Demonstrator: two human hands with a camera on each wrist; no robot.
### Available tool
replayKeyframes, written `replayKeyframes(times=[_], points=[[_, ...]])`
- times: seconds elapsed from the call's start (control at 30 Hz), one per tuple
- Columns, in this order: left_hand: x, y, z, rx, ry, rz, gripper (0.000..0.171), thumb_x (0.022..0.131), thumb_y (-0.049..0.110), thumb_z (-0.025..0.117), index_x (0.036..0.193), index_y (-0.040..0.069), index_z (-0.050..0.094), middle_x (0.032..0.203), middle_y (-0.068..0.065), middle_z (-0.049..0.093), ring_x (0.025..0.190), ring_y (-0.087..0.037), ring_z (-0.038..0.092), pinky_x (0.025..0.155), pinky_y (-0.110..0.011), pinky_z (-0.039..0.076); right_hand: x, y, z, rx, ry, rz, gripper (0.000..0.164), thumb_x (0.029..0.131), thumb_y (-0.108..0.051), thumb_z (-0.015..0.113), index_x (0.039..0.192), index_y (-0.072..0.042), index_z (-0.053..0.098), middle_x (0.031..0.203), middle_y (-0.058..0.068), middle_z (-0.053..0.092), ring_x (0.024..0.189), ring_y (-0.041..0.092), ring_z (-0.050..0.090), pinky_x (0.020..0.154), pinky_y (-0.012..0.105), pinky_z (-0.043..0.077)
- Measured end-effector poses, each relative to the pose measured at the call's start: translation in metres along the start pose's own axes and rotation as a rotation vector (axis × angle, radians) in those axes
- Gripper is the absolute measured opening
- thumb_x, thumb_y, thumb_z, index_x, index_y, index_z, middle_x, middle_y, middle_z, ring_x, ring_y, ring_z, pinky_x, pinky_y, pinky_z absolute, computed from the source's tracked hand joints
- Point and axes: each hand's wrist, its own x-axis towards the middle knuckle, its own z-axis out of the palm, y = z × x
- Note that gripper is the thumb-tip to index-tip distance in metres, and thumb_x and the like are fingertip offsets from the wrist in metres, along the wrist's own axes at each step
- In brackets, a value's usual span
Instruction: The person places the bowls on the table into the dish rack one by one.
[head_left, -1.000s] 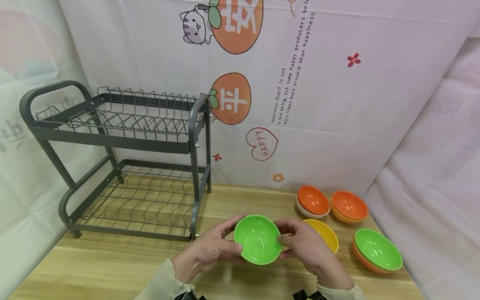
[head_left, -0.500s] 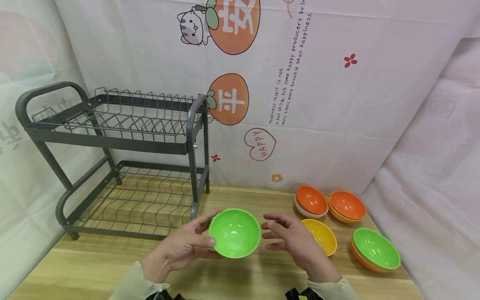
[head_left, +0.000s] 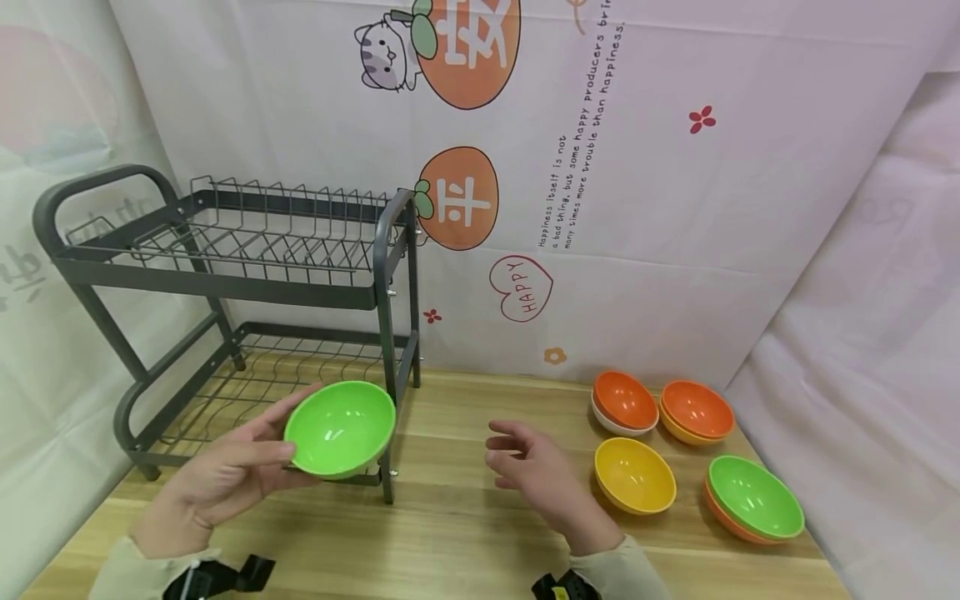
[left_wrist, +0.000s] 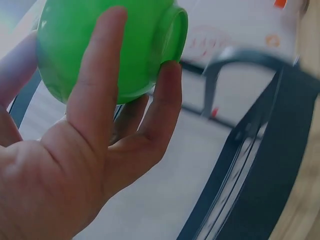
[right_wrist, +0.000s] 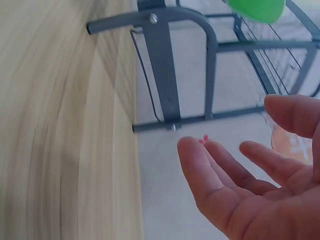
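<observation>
The left hand (head_left: 228, 479) holds a green bowl (head_left: 341, 427), with the thumb near the rim and the fingers around the outside. The bowl is up off the table (head_left: 450, 533), on the left, in front of the near right leg of a dark rack (head_left: 217, 285). It is round, so no side is longer. Its mouth tips up and toward the near side.

The right hand (head_left: 536, 479) is in the air over the middle of the table, fingers loose and a bit bent, thumb apart. A yellow bowl (head_left: 636, 477) sits just right of it, mouth up.

The table is light wood with stripy lines. The rack stands on it at the left, with two wire shelves. Far right are two small stacks topped with orange bowls (head_left: 624, 400); nearer, a green bowl sits in an orange one (head_left: 738, 529). A white cloth (head_left: 637, 192) with pictures and words hangs at the far side.
</observation>
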Motion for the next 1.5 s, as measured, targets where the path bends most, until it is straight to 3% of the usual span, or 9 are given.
replayKeyframes(times=[0.13,0.23,0.33,0.5,0.7,0.87,1.1,1.33,1.5], points=[[-0.011,0.010,-0.017,0.011,-0.001,0.053,0.071,0.099,-0.015,0.031,0.157,0.024,0.032,0.150,-0.002,0.038,0.130,-0.038,0.047,0.106,-0.056,0.036,0.009,-0.007,0.020,-0.082,-0.013,-0.050,0.058,0.095,-0.024,0.071,0.147,-0.013,0.048,0.139,0.016,0.054,0.119,0.033,0.057,0.090,0.043,0.054],[-0.013,0.011,-0.027,0.071,0.061,0.081,0.069,0.100,-0.015,0.031,0.156,0.025,0.034,0.150,-0.001,0.036,0.127,-0.035,0.051,0.104,-0.055,0.039,0.017,-0.012,0.038,-0.126,-0.003,-0.084,0.066,0.092,-0.025,0.074,0.151,-0.020,0.044,0.147,0.012,0.048,0.126,0.032,0.053,0.093,0.044,0.052],[-0.011,0.009,-0.032,0.142,0.173,0.086,0.068,0.101,-0.012,0.036,0.157,0.025,0.030,0.153,-0.008,0.020,0.123,-0.031,0.054,0.102,-0.055,0.042,0.027,-0.017,0.058,-0.143,0.012,-0.119,0.075,0.090,-0.024,0.077,0.154,-0.025,0.038,0.153,0.005,0.041,0.131,0.030,0.048,0.096,0.045,0.050],[-0.003,0.004,-0.037,0.175,0.324,0.054,0.080,0.100,-0.009,0.044,0.162,0.020,0.001,0.155,-0.022,-0.011,0.121,-0.027,0.056,0.101,-0.054,0.042,0.043,-0.025,0.086,-0.120,0.031,-0.146,0.088,0.087,-0.017,0.079,0.157,-0.032,0.029,0.159,-0.006,0.029,0.138,0.028,0.040,0.096,0.040,0.050],[0.003,0.003,-0.040,0.162,0.386,0.048,0.084,0.100,-0.008,0.046,0.160,0.015,-0.007,0.156,-0.023,-0.012,0.119,-0.029,0.057,0.102,-0.054,0.040,0.060,-0.027,0.111,-0.110,0.045,-0.157,0.100,0.086,-0.005,0.078,0.156,-0.045,0.018,0.161,-0.005,0.024,0.134,0.026,0.045,0.086,0.025,0.054],[0.006,0.002,-0.040,0.153,0.412,0.032,0.087,0.099,-0.009,0.048,0.160,0.014,-0.009,0.159,-0.024,-0.016,0.118,-0.028,0.058,0.103,-0.056,0.037,0.068,-0.022,0.122,-0.186,0.065,-0.193,0.102,0.086,0.001,0.077,0.158,-0.040,0.018,0.157,-0.001,0.034,0.115,0.019,0.060,0.073,0.021,0.056],[0.007,0.002,-0.038,0.161,0.444,0.017,0.091,0.097,-0.009,0.051,0.159,0.014,-0.011,0.159,-0.025,-0.020,0.116,-0.028,0.060,0.103,-0.056,0.038,0.066,-0.023,0.130,-0.382,0.121,-0.247,0.102,0.085,-0.002,0.077,0.161,-0.027,0.013,0.155,0.007,0.038,0.131,0.021,0.046,0.086,0.023,0.052],[0.009,0.002,-0.041,0.164,0.458,0.003,0.091,0.097,-0.009,0.052,0.160,0.016,-0.009,0.159,-0.025,-0.018,0.117,-0.028,0.059,0.102,-0.054,0.039,0.068,-0.020,0.129,-0.330,0.102,-0.211,0.100,0.085,-0.004,0.079,0.160,-0.028,0.018,0.154,0.011,0.039,0.121,0.025,0.057,0.084,0.022,0.053],[0.012,0.001,-0.043,0.202,0.482,-0.007,0.089,0.097,-0.009,0.051,0.161,0.016,-0.006,0.161,-0.023,-0.017,0.123,-0.031,0.054,0.103,-0.056,0.038,0.067,-0.021,0.128,-0.360,0.082,-0.195,0.091,0.086,-0.009,0.079,0.158,-0.020,0.025,0.150,0.013,0.044,0.119,0.028,0.059,0.086,0.026,0.054]])
